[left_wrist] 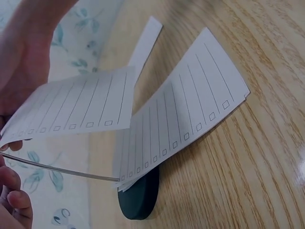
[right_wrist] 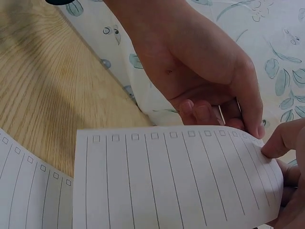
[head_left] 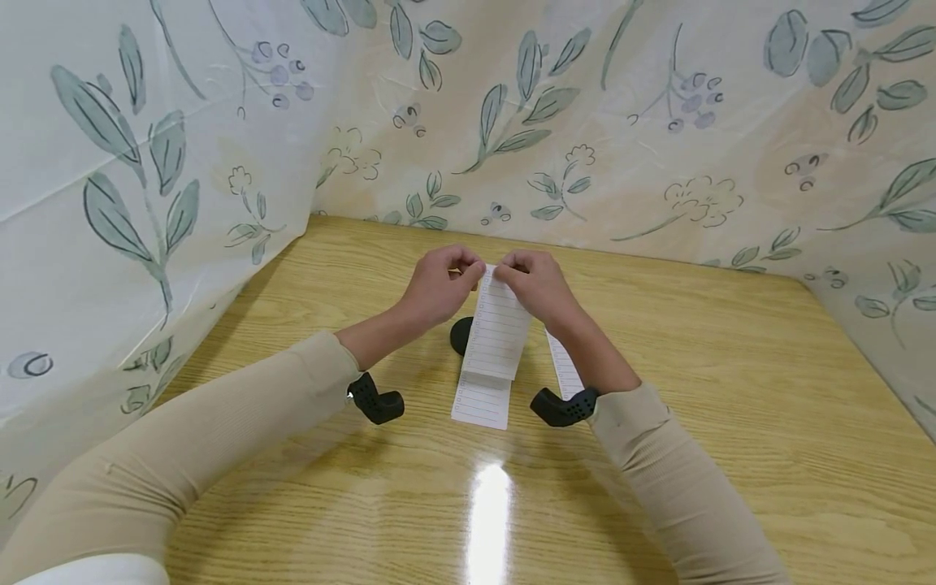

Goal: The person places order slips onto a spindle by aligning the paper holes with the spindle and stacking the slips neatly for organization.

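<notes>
A lined white checklist sheet (head_left: 500, 325) with small check boxes along one edge hangs from both hands, over another checklist sheet (head_left: 483, 404) below. My left hand (head_left: 441, 283) pinches the top left corner between thumb and curled fingers. At the top right corner, my right hand (head_left: 537, 284) grips the sheet with its thumb on the printed face. In the right wrist view the held sheet (right_wrist: 176, 176) bows toward the right thumb. The left wrist view shows the lower sheet (left_wrist: 190, 100) beneath it, slanting over a dark round object (left_wrist: 140, 195).
On the wooden table (head_left: 731, 390), the black round object (head_left: 461, 335) sits partly behind the sheets. Another lined sheet (head_left: 565, 366) lies under the right forearm, partly hidden. Leaf-patterned cloth (head_left: 512, 122) rises behind and at both sides. Each wrist bears a black camera mount (head_left: 376, 400).
</notes>
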`<state>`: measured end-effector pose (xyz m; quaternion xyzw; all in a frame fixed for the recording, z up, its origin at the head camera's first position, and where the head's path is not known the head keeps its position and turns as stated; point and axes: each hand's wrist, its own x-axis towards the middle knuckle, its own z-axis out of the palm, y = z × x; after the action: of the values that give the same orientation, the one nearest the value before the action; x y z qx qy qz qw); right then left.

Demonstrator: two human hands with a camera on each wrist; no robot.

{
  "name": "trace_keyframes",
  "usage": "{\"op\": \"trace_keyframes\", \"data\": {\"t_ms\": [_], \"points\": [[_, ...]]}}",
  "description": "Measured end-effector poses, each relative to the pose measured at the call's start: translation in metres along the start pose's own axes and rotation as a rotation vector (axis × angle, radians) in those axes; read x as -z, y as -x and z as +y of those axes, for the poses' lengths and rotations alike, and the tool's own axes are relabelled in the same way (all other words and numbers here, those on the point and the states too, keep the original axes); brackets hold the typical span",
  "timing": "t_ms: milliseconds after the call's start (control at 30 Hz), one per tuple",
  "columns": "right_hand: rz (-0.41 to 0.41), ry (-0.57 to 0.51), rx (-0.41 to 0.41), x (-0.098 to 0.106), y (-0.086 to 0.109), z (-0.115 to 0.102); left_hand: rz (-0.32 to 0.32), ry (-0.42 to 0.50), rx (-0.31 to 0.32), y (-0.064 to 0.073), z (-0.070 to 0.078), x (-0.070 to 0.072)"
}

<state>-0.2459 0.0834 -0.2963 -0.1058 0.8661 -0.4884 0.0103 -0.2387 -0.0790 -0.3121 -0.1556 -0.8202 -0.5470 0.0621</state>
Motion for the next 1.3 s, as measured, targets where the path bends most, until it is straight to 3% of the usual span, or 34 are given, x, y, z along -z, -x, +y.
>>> {"op": "trace_keyframes", "data": {"t_ms": [300, 633, 1067, 1300], "points": [[-0.021, -0.025, -0.026, -0.002, -0.001, -0.001, -0.009, -0.003, 0.042, -0.002, 0.0, 0.001], [-0.019, -0.029, -0.025, -0.003, -0.001, 0.003, -0.011, -0.029, 0.031, 0.0, 0.0, 0.0], [-0.095, 0.047, -0.048, -0.001, -0.003, 0.017, -0.03, -0.086, 0.07, -0.001, -0.015, -0.011], [-0.167, 0.158, 0.013, 0.008, -0.01, 0.034, -0.015, -0.08, 0.07, -0.001, -0.023, -0.017]]}}
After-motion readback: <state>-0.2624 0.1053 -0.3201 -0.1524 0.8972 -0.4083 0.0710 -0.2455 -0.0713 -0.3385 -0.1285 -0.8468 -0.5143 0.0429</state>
